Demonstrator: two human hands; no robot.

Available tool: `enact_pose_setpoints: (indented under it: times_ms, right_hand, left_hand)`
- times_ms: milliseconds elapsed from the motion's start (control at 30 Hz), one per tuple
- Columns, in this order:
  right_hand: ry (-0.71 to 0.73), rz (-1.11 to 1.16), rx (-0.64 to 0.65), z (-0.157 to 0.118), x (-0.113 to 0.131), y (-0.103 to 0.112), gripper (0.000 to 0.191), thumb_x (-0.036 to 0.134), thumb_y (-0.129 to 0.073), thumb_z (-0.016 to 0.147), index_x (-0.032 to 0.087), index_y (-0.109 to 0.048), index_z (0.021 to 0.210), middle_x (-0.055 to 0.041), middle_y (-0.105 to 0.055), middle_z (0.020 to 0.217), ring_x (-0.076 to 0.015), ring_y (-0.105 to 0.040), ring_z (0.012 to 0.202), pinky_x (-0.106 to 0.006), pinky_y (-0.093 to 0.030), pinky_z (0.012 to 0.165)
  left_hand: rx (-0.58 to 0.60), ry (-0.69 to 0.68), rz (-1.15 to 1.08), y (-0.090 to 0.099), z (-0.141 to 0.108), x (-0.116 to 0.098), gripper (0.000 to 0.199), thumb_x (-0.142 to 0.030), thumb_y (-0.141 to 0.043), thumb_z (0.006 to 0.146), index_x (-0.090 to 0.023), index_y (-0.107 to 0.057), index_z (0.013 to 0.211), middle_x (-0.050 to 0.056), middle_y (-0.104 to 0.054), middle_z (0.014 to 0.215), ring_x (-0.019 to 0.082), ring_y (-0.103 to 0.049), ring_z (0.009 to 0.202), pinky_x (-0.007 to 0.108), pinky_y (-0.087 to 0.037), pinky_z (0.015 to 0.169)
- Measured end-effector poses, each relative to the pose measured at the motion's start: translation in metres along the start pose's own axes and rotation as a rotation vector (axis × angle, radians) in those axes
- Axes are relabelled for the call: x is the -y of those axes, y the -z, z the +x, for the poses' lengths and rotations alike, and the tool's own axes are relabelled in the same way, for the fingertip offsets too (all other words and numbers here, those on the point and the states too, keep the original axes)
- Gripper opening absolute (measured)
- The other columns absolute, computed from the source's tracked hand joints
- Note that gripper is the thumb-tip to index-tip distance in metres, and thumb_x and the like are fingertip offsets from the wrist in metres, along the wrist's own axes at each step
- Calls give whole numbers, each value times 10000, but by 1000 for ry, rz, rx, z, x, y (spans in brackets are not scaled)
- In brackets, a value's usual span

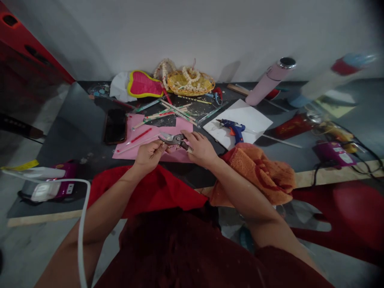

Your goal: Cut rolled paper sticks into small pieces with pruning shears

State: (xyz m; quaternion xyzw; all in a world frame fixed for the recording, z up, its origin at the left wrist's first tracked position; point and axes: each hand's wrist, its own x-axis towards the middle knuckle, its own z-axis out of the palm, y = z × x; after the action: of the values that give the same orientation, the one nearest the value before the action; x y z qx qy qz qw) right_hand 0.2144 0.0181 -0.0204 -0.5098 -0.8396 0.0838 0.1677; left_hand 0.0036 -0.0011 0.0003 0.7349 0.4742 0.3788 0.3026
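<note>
My right hand (pixel 201 149) is wrapped round the handles of a pair of pruning shears (pixel 177 139), whose blades point left above a pink sheet (pixel 132 151). Close to the blade tips, my left hand (pixel 151 155) is closed with thumb and fingers pinched; what it holds is too small to make out. On the pink sheet lies a thin red stick (pixel 141 136). Several patterned paper-wrapped sticks (pixel 168 113) lie crossed just beyond the sheet.
A blue glue gun (pixel 235 129) rests on a white board (pixel 258 117) to the right. Behind are a yellow basket (pixel 175 89) and a pink flask (pixel 267 84). A phone (pixel 115 126) lies left; an orange towel (pixel 261 170) hangs over the front edge.
</note>
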Motion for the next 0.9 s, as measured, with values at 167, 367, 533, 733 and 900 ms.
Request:
enact_pose_setpoints:
  times_ms: [167,367,533,733,900]
  right_hand:
    - [-7,-12,-8,-2,5,1,509,218,-452,863,199,-414,1370,-97,-613,1157,-253,-562,1036,-353,-436,906]
    - [-33,-29,1,-1,8,3,495,210,-455,855,197,-427,1349,-104,-614,1147,-259,-560,1031,-356,-436,902]
    - [-56,18,-62,1,3,0,590,229,-496,812,183,-380,1389,-112,-589,1186,-275,-529,1069,-394,-439,909]
    - [-55,-7,-74,1,-1,0,648,233,-489,806,193,-321,1430,-113,-554,1234,-290,-489,1110,-441,-428,922]
    - [-43,-20,-55,0,-1,3,679,243,-501,796,186,-302,1442,-117,-542,1250,-297,-479,1113,-454,-422,927]
  left_hand:
    - [-27,15,-14,0,-1,-1,313,-266,-458,899,-157,-689,718,41,-724,728,139,-668,734,218,-517,710]
    - [-56,18,8,0,-1,5,287,-293,-475,901,-152,-692,775,56,-737,824,144,-665,762,220,-502,691]
    - [-144,51,38,-1,0,8,212,-294,-535,874,-154,-677,946,54,-731,958,138,-666,820,219,-505,742]
    - [-123,33,18,-2,-1,13,237,-271,-485,900,-153,-682,842,49,-740,930,93,-610,620,196,-500,618]
    - [-80,21,48,-2,-1,11,266,-273,-458,911,-158,-696,881,52,-743,924,109,-627,655,211,-514,664]
